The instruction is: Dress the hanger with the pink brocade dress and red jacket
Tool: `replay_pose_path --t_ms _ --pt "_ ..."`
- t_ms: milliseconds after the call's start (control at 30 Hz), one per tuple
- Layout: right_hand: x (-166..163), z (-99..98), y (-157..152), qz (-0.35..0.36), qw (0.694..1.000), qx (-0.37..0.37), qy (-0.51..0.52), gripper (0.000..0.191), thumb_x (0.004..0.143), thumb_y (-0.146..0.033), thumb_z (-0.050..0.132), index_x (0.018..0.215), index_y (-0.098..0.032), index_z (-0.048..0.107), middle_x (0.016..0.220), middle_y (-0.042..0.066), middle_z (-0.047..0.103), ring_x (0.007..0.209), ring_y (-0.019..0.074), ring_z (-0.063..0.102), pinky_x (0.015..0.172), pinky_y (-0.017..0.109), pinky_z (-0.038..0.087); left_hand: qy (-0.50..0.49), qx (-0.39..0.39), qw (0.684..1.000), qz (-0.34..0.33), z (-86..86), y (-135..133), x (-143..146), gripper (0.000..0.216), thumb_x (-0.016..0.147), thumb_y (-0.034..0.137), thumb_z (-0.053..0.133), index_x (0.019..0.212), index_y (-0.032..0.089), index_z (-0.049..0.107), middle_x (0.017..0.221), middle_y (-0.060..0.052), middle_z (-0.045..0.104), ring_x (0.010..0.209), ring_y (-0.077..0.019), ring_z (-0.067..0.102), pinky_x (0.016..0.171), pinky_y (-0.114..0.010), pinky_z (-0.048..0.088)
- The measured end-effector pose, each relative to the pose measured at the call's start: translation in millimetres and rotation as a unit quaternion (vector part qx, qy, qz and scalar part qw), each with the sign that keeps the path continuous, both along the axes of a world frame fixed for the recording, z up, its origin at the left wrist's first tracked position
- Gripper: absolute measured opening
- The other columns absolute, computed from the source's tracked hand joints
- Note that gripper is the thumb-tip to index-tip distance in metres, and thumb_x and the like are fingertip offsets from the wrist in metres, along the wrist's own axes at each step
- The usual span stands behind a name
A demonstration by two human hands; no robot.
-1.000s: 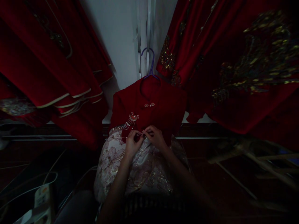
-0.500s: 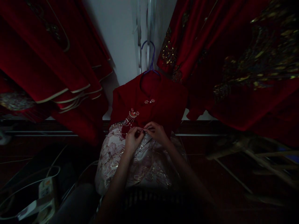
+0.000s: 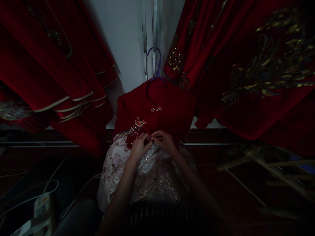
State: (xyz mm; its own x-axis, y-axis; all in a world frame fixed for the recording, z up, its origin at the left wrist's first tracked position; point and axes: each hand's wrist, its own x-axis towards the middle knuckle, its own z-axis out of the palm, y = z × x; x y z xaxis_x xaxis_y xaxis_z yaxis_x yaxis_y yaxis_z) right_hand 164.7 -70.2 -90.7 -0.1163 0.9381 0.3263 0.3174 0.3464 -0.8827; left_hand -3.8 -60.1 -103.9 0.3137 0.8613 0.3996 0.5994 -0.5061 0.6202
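Dim light, head view; over the last second the frame drifts slightly, but the two hands keep the same place on the red jacket [image 3: 169, 111], so the shift reads as head motion, not hand travel; work at the one spot appears ongoing, not finished. Left hand [image 3: 138, 148] and right hand [image 3: 165, 141] meet fingertip to fingertip at the jacket's lower front edge, just below and right of the tassel ornament [image 3: 137, 124]; left fingers now curl a little more over the meeting point than half a second ago. Grip state: both hands closed in a pinch on the jacket's front edge; whether a small fastener sits between the fingertips is too dark to tell. Jacket hangs on a purple hanger [image 3: 155, 60] against the white wall [image 3: 125, 42]; pearl clasp [image 3: 156, 109] near the collar, untouched, above the hands. Pale embroidered skirt [image 3: 118, 177] lies under both wrists. Other red garments [image 3: 61, 65] hang to either side; power strip [image 3: 43, 206] on the floor at lower left, well apart.
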Motion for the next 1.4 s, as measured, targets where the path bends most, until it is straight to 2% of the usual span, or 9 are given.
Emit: replay_pose_path --t_ms 200,367,500,667,767,1000,1233,1400 --pt "-1.5 -13.5 9.8 -0.007 0.999 -0.039 0.034 0.024 0.073 -0.021 0.062 0.096 -0.022 0.059 0.093 0.0 0.065 0.085 0.0119 0.064 0.077 0.027 0.057 0.059 0.014 0.998 -0.024 0.1 3.4 -0.1 0.01 0.086 0.031 0.052 0.082 0.023 0.057 0.082 -0.002 0.055 0.07 -0.0147 0.056 0.062 -0.024 0.04" --pt "-12.4 -15.1 17.5 -0.032 0.999 -0.038 0.021 0.031 0.064 -0.013 0.058 0.094 -0.021 0.056 0.094 0.001 0.064 0.084 0.0127 0.062 0.076 0.027 0.056 0.075 0.021 0.997 -0.015 -11.4 8.0 0.3 0.007 0.085 0.027 0.054 0.09 0.023 0.057 0.089 -0.003 0.056 0.075 -0.0158 0.058 0.064 -0.025 0.042" --pt "-24.5 -20.5 19.4 -0.072 0.996 -0.04 0.03 0.029 0.062 -0.013 0.058 0.09 -0.02 0.054 0.089 0.001 0.063 0.08 0.0142 0.062 0.073 0.028 0.054 0.029 0.021 0.999 0.015 -30.4 2.7 6.6 0.011 0.084 0.021 0.053 0.094 0.021 0.056 0.093 -0.004 0.055 0.083 -0.0168 0.057 0.073 -0.026 0.045" --pt "-44.4 -48.0 16.3 -0.161 0.986 0.027 0.032 0.025 0.064 -0.013 0.054 0.088 -0.021 0.051 0.084 0.001 0.058 0.076 0.0152 0.058 0.07 0.028 0.049 -0.08 0.063 0.99 0.1 -64.0 -9.4 16.7 0.013 0.077 0.014 0.054 0.089 0.019 0.055 0.089 -0.004 0.054 0.086 -0.0175 0.053 0.077 -0.027 0.045" --pt "-52.3 -62.2 13.4 -0.193 0.979 0.062 0.036 0.023 0.065 -0.013 0.051 0.087 -0.021 0.049 0.083 0.0 0.055 0.075 0.0154 0.055 0.07 0.028 0.047 -0.117 0.079 0.983 0.119 -74.3 -10.7 17.2 0.017 0.072 0.011 0.054 0.087 0.019 0.055 0.087 -0.003 0.055 0.085 -0.0173 0.053 0.077 -0.027 0.044" --pt "-52.9 -64.9 5.6 -0.181 0.978 0.094 0.034 0.022 0.069 -0.014 0.05 0.09 -0.021 0.048 0.087 0.001 0.054 0.079 0.0159 0.054 0.074 0.029 0.046 -0.142 0.075 0.981 0.104 -68.8 -12.7 16.1 0.013 0.073 0.014 0.055 0.085 0.019 0.055 0.083 -0.001 0.055 0.082 -0.0159 0.053 0.074 -0.025 0.042" --pt "-54.8 -60.5 -12.8 -0.197 0.972 0.116 0.053 0.028 0.066 -0.014 0.054 0.094 -0.02 0.049 0.086 0.0 0.052 0.069 0.0132 0.051 0.064 0.025 0.044 -0.182 0.05 0.975 0.116 -69.2 -25.2 13.2 0.014 0.069 0.018 0.059 0.081 0.019 0.052 0.076 0.002 0.055 0.071 -0.0126 0.051 0.068 -0.022 0.04" --pt "-54.6 -62.8 -23.4 -0.212 0.965 0.15 0.042 0.026 0.072 -0.018 0.057 0.096 -0.021 0.049 0.084 0.0 0.052 0.073 0.0141 0.05 0.068 0.027 0.044 -0.201 0.043 0.967 0.149 -68.9 -36.8 11.7 0.018 0.078 0.027 0.06 0.093 0.019 0.055 0.081 0.0 0.059 0.072 -0.013 0.054 0.069 -0.023 0.042"
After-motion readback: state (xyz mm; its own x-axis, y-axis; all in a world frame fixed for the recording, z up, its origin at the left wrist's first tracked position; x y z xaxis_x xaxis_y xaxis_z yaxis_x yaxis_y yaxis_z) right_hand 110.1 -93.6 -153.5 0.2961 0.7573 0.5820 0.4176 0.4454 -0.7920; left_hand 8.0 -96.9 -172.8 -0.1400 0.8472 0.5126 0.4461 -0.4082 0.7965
